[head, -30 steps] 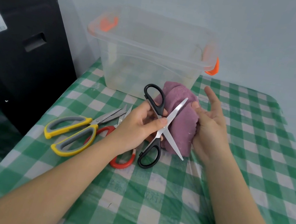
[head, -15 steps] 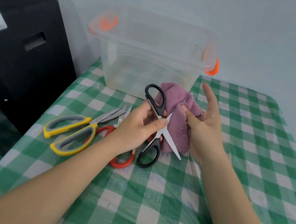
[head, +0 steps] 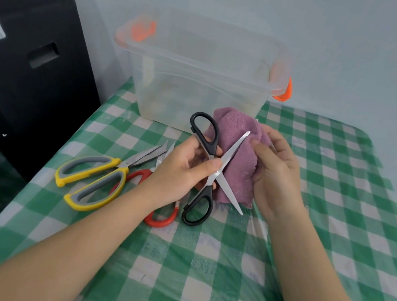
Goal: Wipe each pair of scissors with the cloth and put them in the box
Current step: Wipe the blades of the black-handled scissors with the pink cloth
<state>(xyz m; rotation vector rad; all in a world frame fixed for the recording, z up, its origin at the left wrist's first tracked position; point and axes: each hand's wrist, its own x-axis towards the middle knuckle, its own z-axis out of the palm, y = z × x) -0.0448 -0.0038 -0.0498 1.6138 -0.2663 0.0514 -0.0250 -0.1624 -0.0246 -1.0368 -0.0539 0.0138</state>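
Gripping the black-handled scissors at the pivot with blades spread, the left hand holds them above the checked surface against the purple cloth pinched in the right hand's curled fingers, just before the clear plastic box, with 2 more pairs, yellow-handled scissors and red-handled scissors, lying left.

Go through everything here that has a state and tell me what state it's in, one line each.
Black-handled scissors: blades open, held by left hand.
Purple cloth: gripped by right hand, against upper blade.
Yellow-grey scissors: closed, lying on table.
Red-handled scissors: lying on table.
Clear plastic box: lid off.
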